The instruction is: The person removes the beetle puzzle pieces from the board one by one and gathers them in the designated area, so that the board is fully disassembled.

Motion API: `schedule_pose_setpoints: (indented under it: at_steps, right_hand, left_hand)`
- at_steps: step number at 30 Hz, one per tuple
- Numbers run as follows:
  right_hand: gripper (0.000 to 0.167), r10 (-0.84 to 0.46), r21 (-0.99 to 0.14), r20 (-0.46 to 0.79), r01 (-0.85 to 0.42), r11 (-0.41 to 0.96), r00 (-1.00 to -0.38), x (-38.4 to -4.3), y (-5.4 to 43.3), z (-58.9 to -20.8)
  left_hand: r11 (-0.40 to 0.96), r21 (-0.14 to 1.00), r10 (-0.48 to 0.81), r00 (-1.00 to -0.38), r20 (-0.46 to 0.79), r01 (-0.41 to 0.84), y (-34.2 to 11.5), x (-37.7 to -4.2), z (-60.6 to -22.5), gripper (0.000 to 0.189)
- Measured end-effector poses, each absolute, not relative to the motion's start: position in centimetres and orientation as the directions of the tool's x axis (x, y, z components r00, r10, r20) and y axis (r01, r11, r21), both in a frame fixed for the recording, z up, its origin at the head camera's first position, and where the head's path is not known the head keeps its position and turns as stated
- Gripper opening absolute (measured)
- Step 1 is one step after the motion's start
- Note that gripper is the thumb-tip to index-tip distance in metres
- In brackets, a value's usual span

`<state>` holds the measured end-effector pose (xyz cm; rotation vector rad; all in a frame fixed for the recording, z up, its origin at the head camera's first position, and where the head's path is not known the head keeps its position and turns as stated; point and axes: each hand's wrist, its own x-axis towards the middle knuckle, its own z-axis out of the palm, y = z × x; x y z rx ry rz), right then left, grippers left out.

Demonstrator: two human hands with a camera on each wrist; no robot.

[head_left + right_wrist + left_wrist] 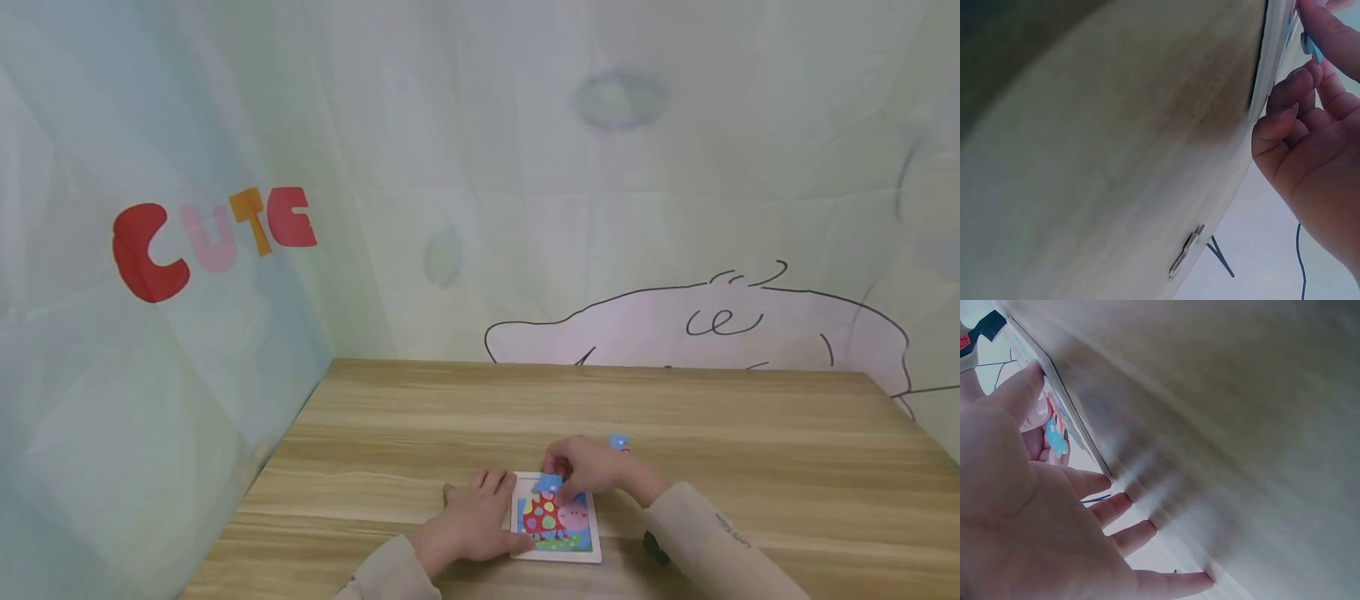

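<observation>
A picture puzzle in a white-rimmed tray (597, 546) lies on the wooden table, showing a pink character and a red spotted shape. My left hand (474, 523) is spread flat at its left side. The thumb rests on the tray's near left edge, while the other fingertips touch the table, as the left wrist view (1035, 525) shows. My right hand (592, 468) pinches a blue puzzle piece (549, 483) over the tray's upper part. In the left wrist view that piece (1055, 436) appears tilted; the fingers partly hide it in the right wrist view.
Another blue puzzle piece (619, 442) lies on the table (420, 425) beyond the right hand; it also shows in the right wrist view (1186, 252). A dark object (656, 548) sits beside the right sleeve. Behind the table hangs a printed cloth (465, 167).
</observation>
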<state>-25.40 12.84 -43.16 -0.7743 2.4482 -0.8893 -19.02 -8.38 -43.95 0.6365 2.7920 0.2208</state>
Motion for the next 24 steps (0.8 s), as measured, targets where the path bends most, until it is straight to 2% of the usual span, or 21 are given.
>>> schedule_pose_setpoints:
  at_steps: [15,24]
  right_hand:
    - [0.024,-0.653,-0.686,-0.179,-0.382,0.619,-0.736,-25.30,12.82,-42.72]
    - [0.018,-0.666,-0.690,-0.177,-0.391,0.609,-0.724,-25.46,12.93,-43.17]
  left_hand:
    - [0.895,0.207,0.438,-0.867,-0.237,0.396,-8.30,-19.04,-43.66,0.093]
    - [0.894,0.215,0.439,-0.866,-0.239,0.394,-8.30,-19.04,-43.68,0.092]
